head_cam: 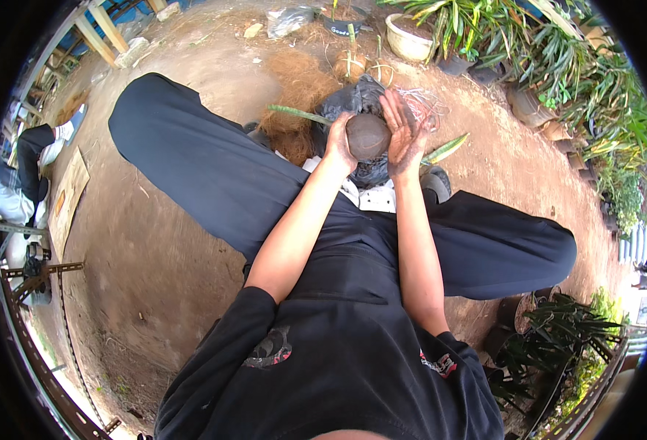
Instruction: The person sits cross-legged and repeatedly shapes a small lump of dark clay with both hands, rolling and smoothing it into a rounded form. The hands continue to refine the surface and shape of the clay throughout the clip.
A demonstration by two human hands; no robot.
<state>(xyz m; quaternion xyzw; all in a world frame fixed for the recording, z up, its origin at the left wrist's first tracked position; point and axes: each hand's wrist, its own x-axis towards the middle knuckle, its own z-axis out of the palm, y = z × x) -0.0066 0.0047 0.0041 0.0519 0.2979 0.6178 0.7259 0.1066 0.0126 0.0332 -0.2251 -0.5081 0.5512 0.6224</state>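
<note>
A round, dark brown ball of soil (368, 137) sits against the palm and fingers of my left hand (341, 144). On the ball's other side, my right hand (407, 135) is held upright with its palm facing the ball and its fingers stretched out; soil darkens the skin. Whether that palm touches the ball is hard to tell. Beneath both hands lies a black plastic bag (364, 170), its contents mostly hidden. A green leaf cutting (298, 113) extends left from behind my left hand. Another leaf with yellow edges (448, 148) rests right of my right hand.
Brown coconut fibre (296, 82) is heaped beyond the bag. Fibre-covered balls (351, 65) with upright cuttings stand behind, near pink and white string (425, 104). Potted plants (565, 99) line the right side. Another person's leg (34, 159) shows at far left beside a board (69, 201).
</note>
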